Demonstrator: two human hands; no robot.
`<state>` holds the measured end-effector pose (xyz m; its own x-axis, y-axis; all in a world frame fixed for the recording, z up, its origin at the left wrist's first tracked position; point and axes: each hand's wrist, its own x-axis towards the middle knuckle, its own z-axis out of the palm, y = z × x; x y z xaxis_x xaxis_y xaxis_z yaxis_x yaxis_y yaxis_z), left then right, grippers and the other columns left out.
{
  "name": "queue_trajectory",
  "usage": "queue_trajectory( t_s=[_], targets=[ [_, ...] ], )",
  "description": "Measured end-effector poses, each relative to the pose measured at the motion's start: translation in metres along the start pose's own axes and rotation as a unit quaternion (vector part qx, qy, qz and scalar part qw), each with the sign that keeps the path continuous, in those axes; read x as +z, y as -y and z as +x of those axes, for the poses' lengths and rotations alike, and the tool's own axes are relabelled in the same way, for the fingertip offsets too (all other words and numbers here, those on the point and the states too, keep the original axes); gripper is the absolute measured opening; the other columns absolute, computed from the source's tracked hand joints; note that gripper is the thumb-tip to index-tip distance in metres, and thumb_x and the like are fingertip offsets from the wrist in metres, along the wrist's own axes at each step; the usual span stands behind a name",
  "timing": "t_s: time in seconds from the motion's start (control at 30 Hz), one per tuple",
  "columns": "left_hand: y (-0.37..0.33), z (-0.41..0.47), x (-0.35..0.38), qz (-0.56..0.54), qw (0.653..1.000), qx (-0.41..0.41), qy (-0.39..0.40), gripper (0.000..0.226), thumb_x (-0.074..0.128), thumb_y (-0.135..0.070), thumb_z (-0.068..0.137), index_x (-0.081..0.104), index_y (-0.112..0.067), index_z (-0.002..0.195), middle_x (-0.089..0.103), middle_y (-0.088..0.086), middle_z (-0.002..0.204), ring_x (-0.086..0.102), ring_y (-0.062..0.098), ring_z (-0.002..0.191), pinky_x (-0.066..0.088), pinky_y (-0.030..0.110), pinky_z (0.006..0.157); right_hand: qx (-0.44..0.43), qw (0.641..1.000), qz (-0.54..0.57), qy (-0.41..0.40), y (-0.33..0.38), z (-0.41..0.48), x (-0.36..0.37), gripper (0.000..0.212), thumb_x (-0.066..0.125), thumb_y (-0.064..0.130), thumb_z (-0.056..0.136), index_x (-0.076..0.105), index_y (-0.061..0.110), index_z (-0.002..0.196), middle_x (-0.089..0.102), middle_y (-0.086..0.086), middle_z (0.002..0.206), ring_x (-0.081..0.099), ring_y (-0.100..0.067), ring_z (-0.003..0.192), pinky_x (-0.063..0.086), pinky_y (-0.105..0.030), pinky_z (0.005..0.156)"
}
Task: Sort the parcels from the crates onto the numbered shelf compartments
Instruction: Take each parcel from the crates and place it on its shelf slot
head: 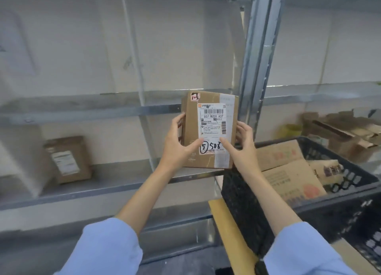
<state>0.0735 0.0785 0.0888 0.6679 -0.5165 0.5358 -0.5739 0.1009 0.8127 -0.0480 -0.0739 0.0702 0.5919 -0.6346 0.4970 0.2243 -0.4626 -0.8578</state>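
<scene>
I hold a brown cardboard parcel (208, 157) upright in front of the metal shelf (86, 189), label facing me. Its white label reads "507 N705 A37", with a handwritten circled 5 and "508" below. My left hand (178, 142) grips the parcel's left edge, thumb on the front. My right hand (241, 147) grips the right edge, thumb on the label's lower corner. To the right, a black plastic crate (338, 210) holds several cardboard parcels (288, 173).
Another brown parcel (67, 159) with a white label leans on the shelf at the left. A grey steel upright (259, 54) divides the shelf bays. Flattened cardboard pieces (346, 132) lie on the right bay. The crate rests on a cardboard box (228, 229).
</scene>
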Motion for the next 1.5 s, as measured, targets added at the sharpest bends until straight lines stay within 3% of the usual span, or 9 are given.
queue_trajectory(
  t_s=[0.17, 0.5, 0.6, 0.73, 0.87, 1.0, 1.13, 1.33, 1.5],
  targets=[
    [-0.005, -0.019, -0.083, 0.087, 0.994, -0.02, -0.066, 0.085, 0.081, -0.036, 0.078, 0.032, -0.04, 0.147, 0.042, -0.026, 0.139, 0.035, 0.009, 0.136, 0.036, 0.046, 0.112, -0.01, 0.994, 0.064, 0.087, 0.017, 0.001, 0.079, 0.066, 0.073, 0.032, 0.088, 0.036, 0.034, 0.143, 0.049, 0.024, 0.138, 0.047, 0.003, 0.129, 0.041, -0.037, 0.112],
    [-0.001, -0.058, -0.23, 0.156, 0.972, -0.059, -0.163, 0.09, 0.077, -0.044, 0.073, 0.028, -0.048, 0.148, 0.042, -0.014, 0.145, 0.04, 0.009, 0.133, 0.035, 0.044, 0.113, -0.019, 0.962, 0.147, 0.23, 0.063, -0.011, 0.225, 0.077, 0.071, 0.05, 0.081, 0.027, 0.05, 0.145, 0.059, 0.011, 0.138, 0.058, -0.011, 0.125, 0.046, -0.048, 0.107],
    [0.006, -0.064, -0.267, 0.163, 0.97, -0.057, -0.174, 0.091, 0.079, -0.04, 0.074, 0.028, -0.047, 0.148, 0.043, -0.02, 0.146, 0.045, 0.005, 0.13, 0.041, 0.046, 0.108, -0.019, 0.959, 0.135, 0.247, 0.072, -0.016, 0.266, 0.084, 0.073, 0.047, 0.082, 0.02, 0.053, 0.147, 0.056, 0.02, 0.139, 0.053, -0.005, 0.128, 0.045, -0.039, 0.106],
    [0.021, -0.065, -0.318, 0.158, 0.97, -0.048, -0.176, 0.091, 0.082, -0.023, 0.076, 0.029, -0.037, 0.148, 0.045, -0.028, 0.139, 0.043, -0.002, 0.131, 0.04, 0.038, 0.112, -0.02, 0.959, 0.131, 0.252, 0.087, -0.024, 0.319, 0.094, 0.075, 0.039, 0.085, 0.011, 0.046, 0.152, 0.046, 0.036, 0.136, 0.043, 0.008, 0.131, 0.041, -0.01, 0.092],
    [0.036, -0.061, -0.372, 0.182, 0.967, -0.041, -0.175, 0.092, 0.08, -0.018, 0.078, 0.027, -0.036, 0.151, 0.041, -0.03, 0.141, 0.041, -0.002, 0.132, 0.04, 0.033, 0.11, -0.036, 0.96, 0.13, 0.244, 0.106, -0.027, 0.368, 0.084, 0.074, 0.031, 0.088, 0.023, 0.03, 0.154, 0.046, 0.015, 0.149, 0.042, -0.002, 0.137, 0.042, -0.027, 0.107],
    [0.046, -0.058, -0.417, 0.192, 0.965, -0.027, -0.174, 0.094, 0.08, -0.022, 0.079, 0.024, -0.042, 0.151, 0.037, -0.016, 0.15, 0.043, 0.006, 0.131, 0.039, 0.041, 0.111, -0.044, 0.96, 0.124, 0.248, 0.124, -0.03, 0.408, 0.082, 0.071, 0.03, 0.09, 0.021, 0.032, 0.156, 0.049, 0.019, 0.143, 0.046, -0.005, 0.132, 0.046, -0.008, 0.091],
    [0.054, -0.057, -0.451, 0.176, 0.97, -0.038, -0.163, 0.096, 0.08, -0.023, 0.08, 0.021, -0.043, 0.152, 0.04, -0.014, 0.15, 0.047, 0.01, 0.128, 0.043, 0.049, 0.108, -0.046, 0.957, 0.109, 0.263, 0.137, -0.036, 0.435, 0.091, 0.072, 0.032, 0.089, 0.012, 0.037, 0.157, 0.046, 0.02, 0.147, 0.048, -0.004, 0.131, 0.044, -0.024, 0.103],
    [0.061, -0.054, -0.481, 0.154, 0.976, -0.028, -0.153, 0.095, 0.081, -0.021, 0.079, 0.022, -0.041, 0.151, 0.041, -0.018, 0.147, 0.048, 0.006, 0.127, 0.049, 0.045, 0.103, -0.048, 0.96, 0.078, 0.266, 0.15, -0.038, 0.455, 0.107, 0.084, 0.046, 0.069, 0.015, 0.044, 0.151, 0.049, 0.01, 0.148, 0.048, -0.005, 0.133, 0.045, -0.034, 0.108],
    [0.064, -0.042, -0.495, 0.143, 0.979, -0.004, -0.145, 0.094, 0.08, -0.021, 0.08, 0.022, -0.048, 0.148, 0.039, -0.021, 0.145, 0.047, -0.005, 0.12, 0.05, 0.023, 0.092, -0.049, 0.966, 0.066, 0.245, 0.156, -0.03, 0.468, 0.108, 0.087, 0.04, 0.069, 0.013, 0.045, 0.148, 0.052, 0.002, 0.145, 0.051, -0.011, 0.13, 0.045, -0.041, 0.108]
  ],
)
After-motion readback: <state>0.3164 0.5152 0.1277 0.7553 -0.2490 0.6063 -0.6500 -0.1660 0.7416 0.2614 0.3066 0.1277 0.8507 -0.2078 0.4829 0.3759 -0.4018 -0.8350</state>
